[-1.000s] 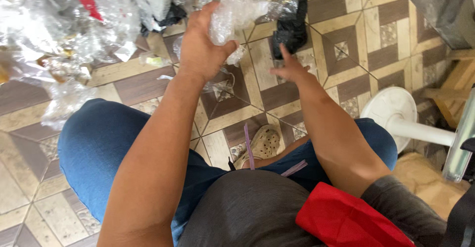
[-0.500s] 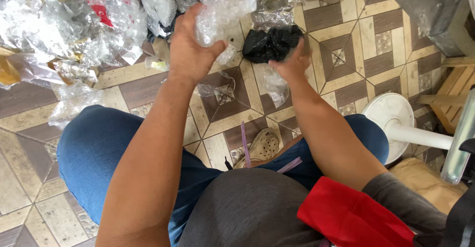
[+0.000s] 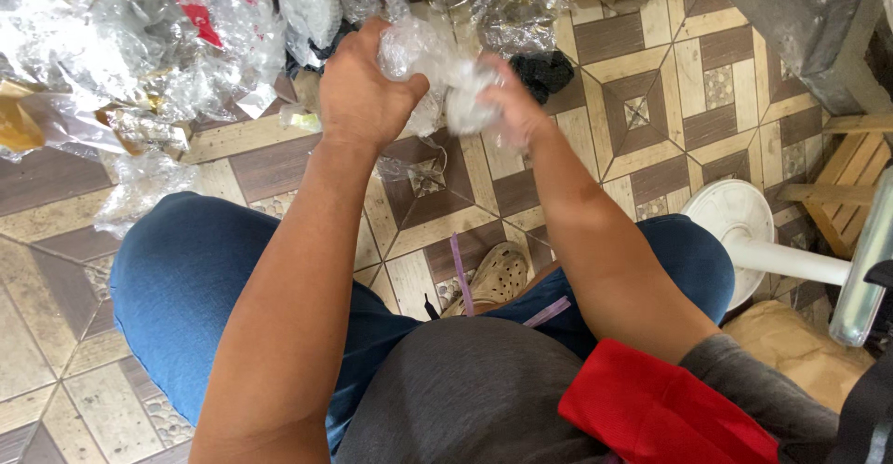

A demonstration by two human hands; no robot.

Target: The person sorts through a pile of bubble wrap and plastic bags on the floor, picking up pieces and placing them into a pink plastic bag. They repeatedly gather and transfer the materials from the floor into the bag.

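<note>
Your left hand point(image 3: 365, 92) has its fingers point(image 3: 407, 85) curled tight over the upper left end of a crumpled clear plastic bag point(image 3: 437, 69), and your right hand point(image 3: 513, 111) pinches the lower right end, its fingers partly hidden behind the film, so how tightly they close there cannot be told. The bag runs between the two hands from about ten o'clock to four o'clock, held in the air above the tiled floor point(image 3: 651, 120), equally close to both hands. Out at ten o'clock lies the heap of clear wrappers point(image 3: 121, 46), and at one o'clock a black bundle point(image 3: 544, 72) on the floor.
</note>
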